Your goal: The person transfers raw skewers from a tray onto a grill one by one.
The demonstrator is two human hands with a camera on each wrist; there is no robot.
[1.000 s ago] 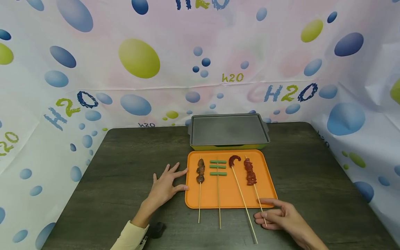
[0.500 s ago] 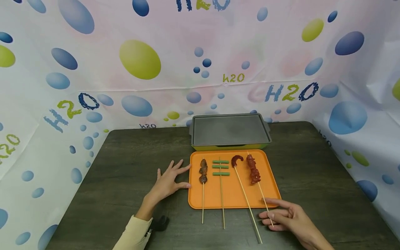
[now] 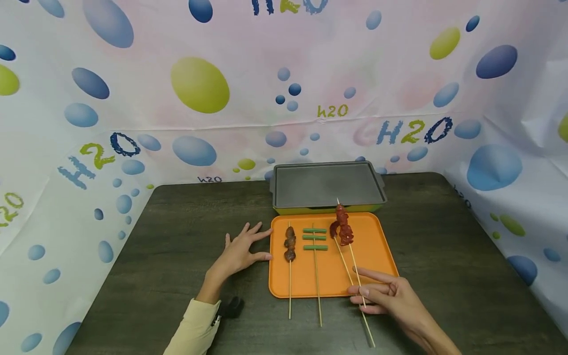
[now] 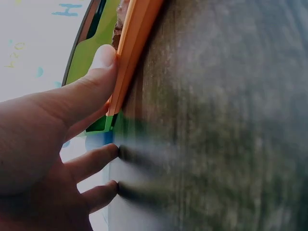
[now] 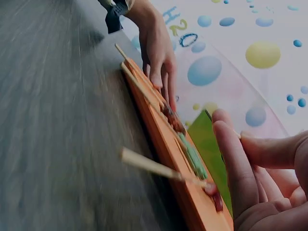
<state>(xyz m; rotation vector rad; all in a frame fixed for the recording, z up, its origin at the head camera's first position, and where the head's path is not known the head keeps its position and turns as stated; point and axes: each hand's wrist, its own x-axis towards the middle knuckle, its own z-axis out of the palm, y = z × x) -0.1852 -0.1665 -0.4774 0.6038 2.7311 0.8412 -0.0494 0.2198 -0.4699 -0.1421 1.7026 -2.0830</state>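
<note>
My right hand [image 3: 388, 293] pinches the bamboo stick of a red meat skewer [image 3: 346, 234] between thumb and fingers. The meat is raised, its tip reaching over the tray's far rim. In the head view it overlaps a dark red curled skewer, perhaps a tentacle [image 3: 334, 230], lying on the orange tray [image 3: 303, 278]. Further left on the tray lie a skewer of green pieces [image 3: 315, 238] and a brown meat skewer [image 3: 290, 244], their sticks jutting over the near rim. Fingers spread, my left hand [image 3: 237, 254] touches the tray's left edge with thumb [image 4: 104, 60] and forefinger.
Right behind the tray stands a grey flat griddle pan [image 3: 328, 185] with green sides. Both rest on a dark wooden table [image 3: 199, 212]. A white sheet with coloured dots [image 3: 248, 74] hangs behind and at the sides. A black strap [image 3: 231, 307] shows by the left wrist.
My right hand has raised the red meat skewer and brought it left and farther off, over the curled one. My left hand stays at the tray's edge.
</note>
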